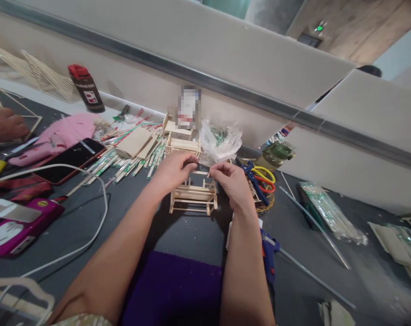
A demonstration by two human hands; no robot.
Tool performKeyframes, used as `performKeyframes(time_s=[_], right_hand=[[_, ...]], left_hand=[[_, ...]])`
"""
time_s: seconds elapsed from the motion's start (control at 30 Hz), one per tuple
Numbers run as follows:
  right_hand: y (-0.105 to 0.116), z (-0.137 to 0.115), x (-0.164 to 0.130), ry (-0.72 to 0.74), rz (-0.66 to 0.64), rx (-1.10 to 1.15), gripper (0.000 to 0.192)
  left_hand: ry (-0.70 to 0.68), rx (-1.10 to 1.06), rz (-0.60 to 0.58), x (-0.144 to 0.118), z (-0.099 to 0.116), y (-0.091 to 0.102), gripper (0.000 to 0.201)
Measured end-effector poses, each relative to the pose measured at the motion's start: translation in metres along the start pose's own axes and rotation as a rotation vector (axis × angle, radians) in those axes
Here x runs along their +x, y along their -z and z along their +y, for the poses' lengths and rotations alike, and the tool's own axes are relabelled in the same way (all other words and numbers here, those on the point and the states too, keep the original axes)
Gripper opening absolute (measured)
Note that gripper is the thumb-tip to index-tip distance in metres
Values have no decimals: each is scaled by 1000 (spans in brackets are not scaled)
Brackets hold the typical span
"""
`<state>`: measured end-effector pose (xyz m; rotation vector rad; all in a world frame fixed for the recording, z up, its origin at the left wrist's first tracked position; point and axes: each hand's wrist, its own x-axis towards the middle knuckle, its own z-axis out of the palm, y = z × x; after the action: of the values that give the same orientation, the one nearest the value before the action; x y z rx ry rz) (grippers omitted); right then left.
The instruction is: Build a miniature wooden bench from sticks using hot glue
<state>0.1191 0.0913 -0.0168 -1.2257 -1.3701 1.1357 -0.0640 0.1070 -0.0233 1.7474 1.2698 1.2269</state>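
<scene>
On grey table point(178, 235): left hand point(173, 170), right hand point(231, 181) pinch stick above wooden frame point(193, 197).

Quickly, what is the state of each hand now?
Left hand: closed, pinching a thin stick above the small wooden frame.
Right hand: closed, pinching the other end of the same stick.

Blurred card point(189, 107) behind the stick frames (another person's hand point(3, 125) cut off at left)
</scene>
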Motion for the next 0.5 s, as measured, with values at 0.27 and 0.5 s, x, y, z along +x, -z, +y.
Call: performKeyframes(time_s=[0.27, 0.5], right_hand=[[-2, -1, -1, 66, 41, -10, 10], [2, -9, -7, 141, 65, -49, 10]], left_hand=[[83, 137, -103, 2, -22, 5, 8], [161, 124, -324, 3, -17, 15, 28]])
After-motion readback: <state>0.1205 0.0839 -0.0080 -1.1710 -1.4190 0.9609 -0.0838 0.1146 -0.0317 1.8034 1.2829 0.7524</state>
